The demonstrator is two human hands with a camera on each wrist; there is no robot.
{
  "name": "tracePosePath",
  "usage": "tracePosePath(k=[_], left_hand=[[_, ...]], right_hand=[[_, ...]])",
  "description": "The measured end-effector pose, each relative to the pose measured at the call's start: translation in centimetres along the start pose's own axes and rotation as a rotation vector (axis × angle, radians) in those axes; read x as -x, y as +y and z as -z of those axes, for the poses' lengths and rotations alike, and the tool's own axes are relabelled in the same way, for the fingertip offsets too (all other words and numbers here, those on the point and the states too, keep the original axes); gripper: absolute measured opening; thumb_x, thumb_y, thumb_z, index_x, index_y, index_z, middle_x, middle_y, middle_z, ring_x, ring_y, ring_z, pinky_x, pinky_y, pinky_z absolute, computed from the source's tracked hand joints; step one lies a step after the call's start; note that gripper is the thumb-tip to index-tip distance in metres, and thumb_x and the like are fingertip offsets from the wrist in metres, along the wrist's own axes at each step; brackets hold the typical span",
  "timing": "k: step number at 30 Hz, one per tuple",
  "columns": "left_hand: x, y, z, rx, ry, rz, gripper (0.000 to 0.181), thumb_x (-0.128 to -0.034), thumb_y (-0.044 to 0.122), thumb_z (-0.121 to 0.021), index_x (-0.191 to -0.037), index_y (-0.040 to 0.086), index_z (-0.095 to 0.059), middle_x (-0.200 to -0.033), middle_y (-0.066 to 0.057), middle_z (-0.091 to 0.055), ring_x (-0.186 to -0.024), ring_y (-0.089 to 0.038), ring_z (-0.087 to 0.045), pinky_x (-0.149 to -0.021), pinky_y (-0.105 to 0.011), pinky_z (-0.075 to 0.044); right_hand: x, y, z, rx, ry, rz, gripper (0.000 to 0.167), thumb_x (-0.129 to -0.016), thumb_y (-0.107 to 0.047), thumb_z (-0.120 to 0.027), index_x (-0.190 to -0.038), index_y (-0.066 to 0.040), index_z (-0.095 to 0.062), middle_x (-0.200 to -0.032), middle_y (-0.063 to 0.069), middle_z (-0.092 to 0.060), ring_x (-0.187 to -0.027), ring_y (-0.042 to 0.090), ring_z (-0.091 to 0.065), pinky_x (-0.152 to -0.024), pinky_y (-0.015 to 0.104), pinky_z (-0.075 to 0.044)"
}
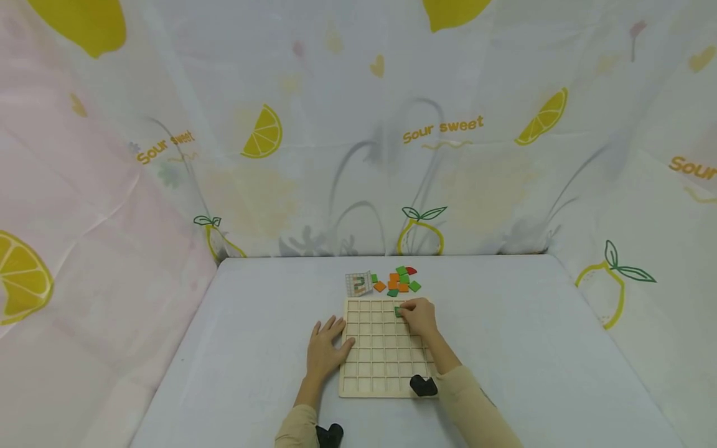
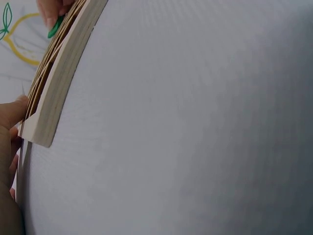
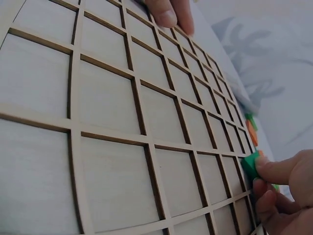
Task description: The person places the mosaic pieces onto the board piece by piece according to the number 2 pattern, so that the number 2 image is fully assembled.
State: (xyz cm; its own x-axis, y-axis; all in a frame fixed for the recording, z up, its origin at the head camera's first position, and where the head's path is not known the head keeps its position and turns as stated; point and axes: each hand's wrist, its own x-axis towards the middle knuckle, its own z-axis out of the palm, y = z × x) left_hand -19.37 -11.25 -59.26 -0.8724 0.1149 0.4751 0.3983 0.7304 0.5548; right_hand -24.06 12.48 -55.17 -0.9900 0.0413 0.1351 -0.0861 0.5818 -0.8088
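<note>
A wooden grid board (image 1: 376, 354) lies on the white table. My right hand (image 1: 420, 317) pinches a green piece (image 1: 398, 312) over a cell in the far row, toward the right side. In the right wrist view the thumb and fingers of the right hand (image 3: 288, 186) hold the green piece (image 3: 250, 165), tilted at the grid's edge. My left hand (image 1: 327, 351) rests with spread fingers on the board's left edge; in the left wrist view, part of the left hand (image 2: 11, 117) touches the board's corner (image 2: 41, 127).
Beyond the board lie several orange pieces (image 1: 393, 285), green pieces (image 1: 414, 286) and a red piece (image 1: 411, 270). A small printed card or packet (image 1: 358, 284) sits left of them. A patterned cloth (image 1: 358, 155) hangs behind the table (image 1: 252, 311).
</note>
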Motion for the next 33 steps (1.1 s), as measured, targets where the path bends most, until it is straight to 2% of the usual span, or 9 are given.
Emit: tracePosePath(k=[4, 6, 13, 15, 17, 21, 24, 27, 33], left_hand=[[-0.1, 0.1, 0.0, 0.005, 0.014, -0.008, 0.045, -0.0731, 0.022, -0.074, -0.109, -0.004, -0.067, -0.111, -0.018, -0.067, -0.110, -0.037, -0.059, -0.104, -0.057, -0.034], [-0.2, 0.1, 0.0, 0.005, 0.018, -0.009, 0.045, -0.0729, 0.022, -0.075, -0.109, -0.004, -0.067, -0.111, -0.018, -0.067, -0.110, -0.037, -0.059, -0.104, -0.057, -0.034], [-0.2, 0.1, 0.1, 0.002, 0.000, 0.016, 0.045, -0.0737, 0.023, -0.073, -0.110, -0.003, -0.067, -0.113, -0.017, -0.066, -0.112, -0.036, -0.058, -0.105, -0.057, -0.033], [-0.2, 0.1, 0.0, 0.008, -0.010, 0.027, 0.045, -0.0741, 0.023, -0.073, -0.111, -0.002, -0.067, -0.114, -0.017, -0.066, -0.113, -0.036, -0.058, -0.107, -0.056, -0.032], [-0.1, 0.1, 0.0, 0.003, -0.009, 0.022, 0.045, -0.0740, 0.023, -0.074, -0.110, -0.002, -0.067, -0.113, -0.016, -0.066, -0.113, -0.036, -0.058, -0.106, -0.056, -0.033], [0.0, 0.0, -0.1, -0.023, 0.004, 0.008, 0.044, -0.0730, 0.024, -0.074, -0.109, -0.001, -0.067, -0.111, -0.015, -0.067, -0.112, -0.036, -0.059, -0.105, -0.057, -0.034], [0.0, 0.0, -0.1, -0.033, 0.012, 0.002, 0.044, -0.0729, 0.024, -0.074, -0.109, -0.001, -0.068, -0.111, -0.015, -0.067, -0.112, -0.036, -0.059, -0.104, -0.057, -0.034], [0.0, 0.0, 0.0, -0.028, 0.006, 0.009, 0.044, -0.0732, 0.024, -0.074, -0.109, -0.001, -0.067, -0.112, -0.015, -0.067, -0.113, -0.036, -0.058, -0.105, -0.056, -0.034], [0.0, 0.1, 0.0, -0.020, -0.004, 0.026, 0.045, -0.0738, 0.025, -0.074, -0.110, -0.001, -0.067, -0.113, -0.014, -0.067, -0.114, -0.034, -0.057, -0.107, -0.055, -0.032]], right_hand=[[0.0, 0.0, -0.2, 0.019, 0.020, 0.020, 0.011, -0.081, -0.002, -0.069, -0.086, 0.007, -0.071, -0.083, 0.018, -0.070, -0.080, 0.033, -0.064, -0.069, 0.042, -0.056], [0.1, 0.1, -0.4, 0.045, 0.017, 0.062, 0.012, -0.080, -0.002, -0.070, -0.087, 0.008, -0.071, -0.084, 0.018, -0.070, -0.079, 0.032, -0.065, -0.069, 0.042, -0.057], [0.2, 0.3, -0.5, 0.297, -0.118, 0.201, 0.026, -0.085, -0.011, -0.067, -0.101, 0.009, -0.069, -0.099, 0.022, -0.061, -0.094, 0.034, -0.058, -0.081, 0.045, -0.054], [0.4, 0.4, -0.5, 0.355, -0.123, 0.225, 0.028, -0.086, -0.013, -0.066, -0.103, 0.009, -0.068, -0.100, 0.022, -0.059, -0.094, 0.034, -0.058, -0.080, 0.045, -0.054], [0.7, 0.7, -0.7, 0.383, -0.095, 0.253, 0.029, -0.087, -0.015, -0.066, -0.103, 0.008, -0.068, -0.095, 0.019, -0.059, -0.088, 0.031, -0.058, -0.076, 0.042, -0.054], [1.1, 1.0, -1.2, 0.325, -0.018, 0.256, 0.030, -0.087, -0.016, -0.066, -0.101, 0.010, -0.068, -0.088, 0.016, -0.058, -0.079, 0.025, -0.056, -0.067, 0.039, -0.055], [1.1, 0.9, -1.4, 0.263, 0.012, 0.236, 0.030, -0.086, -0.014, -0.065, -0.099, 0.013, -0.068, -0.088, 0.020, -0.060, -0.079, 0.028, -0.058, -0.067, 0.040, -0.056], [1.1, 0.6, -1.4, 0.226, 0.027, 0.208, 0.028, -0.084, -0.012, -0.065, -0.095, 0.013, -0.069, -0.091, 0.022, -0.061, -0.081, 0.031, -0.060, -0.067, 0.041, -0.057], [1.2, 0.4, -1.2, 0.210, 0.024, 0.162, 0.023, -0.082, -0.013, -0.065, -0.089, 0.009, -0.070, -0.089, 0.018, -0.061, -0.079, 0.028, -0.058, -0.063, 0.037, -0.056]])
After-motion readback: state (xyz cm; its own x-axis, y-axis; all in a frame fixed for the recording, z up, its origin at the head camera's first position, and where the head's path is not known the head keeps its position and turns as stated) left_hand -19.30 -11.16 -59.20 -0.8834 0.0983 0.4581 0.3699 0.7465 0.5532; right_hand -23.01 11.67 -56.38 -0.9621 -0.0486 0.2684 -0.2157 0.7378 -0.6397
